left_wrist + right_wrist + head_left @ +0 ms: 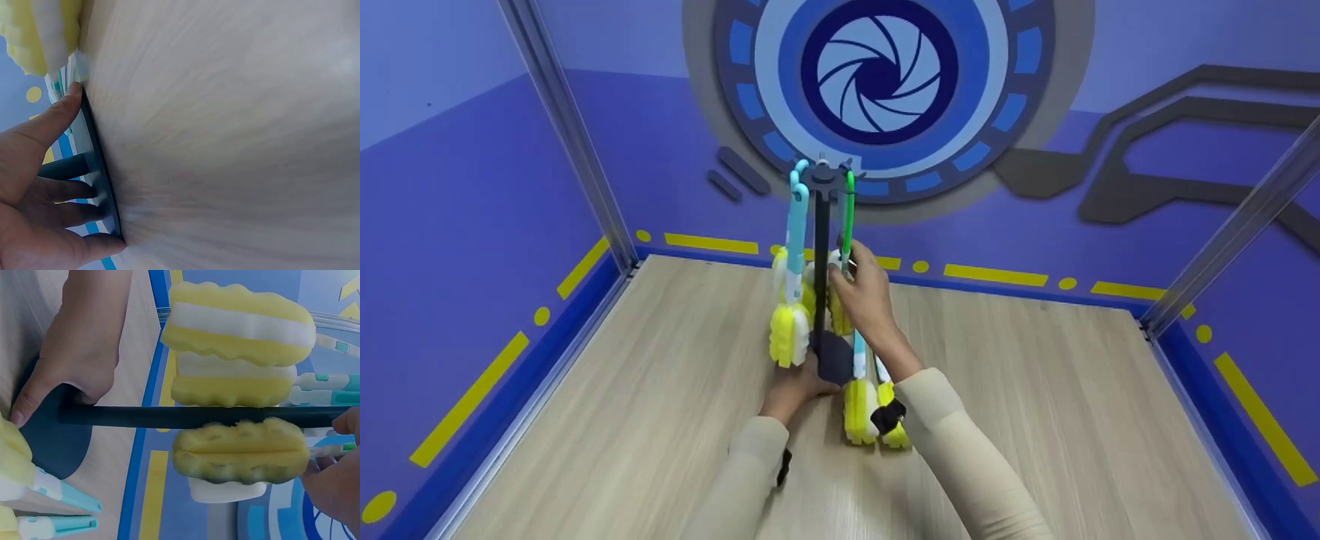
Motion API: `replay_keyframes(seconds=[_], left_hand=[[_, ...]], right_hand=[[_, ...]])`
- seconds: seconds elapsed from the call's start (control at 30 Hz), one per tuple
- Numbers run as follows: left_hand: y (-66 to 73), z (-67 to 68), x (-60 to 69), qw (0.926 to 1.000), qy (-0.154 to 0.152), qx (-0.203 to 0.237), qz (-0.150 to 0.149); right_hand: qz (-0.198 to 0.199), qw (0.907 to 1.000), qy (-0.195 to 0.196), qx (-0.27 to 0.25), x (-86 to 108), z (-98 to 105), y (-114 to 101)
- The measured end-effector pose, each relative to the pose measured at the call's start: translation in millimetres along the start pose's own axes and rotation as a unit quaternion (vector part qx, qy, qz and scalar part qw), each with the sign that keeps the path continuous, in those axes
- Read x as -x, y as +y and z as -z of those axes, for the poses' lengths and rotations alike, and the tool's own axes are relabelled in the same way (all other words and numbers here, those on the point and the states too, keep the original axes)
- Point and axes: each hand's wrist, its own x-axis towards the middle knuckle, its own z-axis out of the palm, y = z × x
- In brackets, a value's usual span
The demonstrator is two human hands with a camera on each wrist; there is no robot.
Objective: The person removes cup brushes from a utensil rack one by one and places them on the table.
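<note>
On the desk, mid-view from your head camera, stands a black rack hung with blue brushes and a green brush; the rear sponge heads are partly hidden. Your right grip, cut off in its wrist view, pinches the green brush above its yellow sponge, which looks darkly mottled. Your left grip is spread across the rack's round base. Right of it lie two loose brushes, one partly covered by your wristband.
</note>
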Motion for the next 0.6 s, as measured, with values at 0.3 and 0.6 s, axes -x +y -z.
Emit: replay_keyframes(seconds=[0.3, 0.6], left_hand=[[-1.3, 5.9, -0.5, 0.9999, -0.016, 0.006, 0.003], [0.0, 4.9, 1.1, 0.9989, -0.036, 0.020, 0.024]], right_hand=[[0.014, 0.9990, 0.024, -0.034, -4.1, 3, 3], [0.026, 0.9993, 0.013, -0.023, 4.4, 10, 4]])
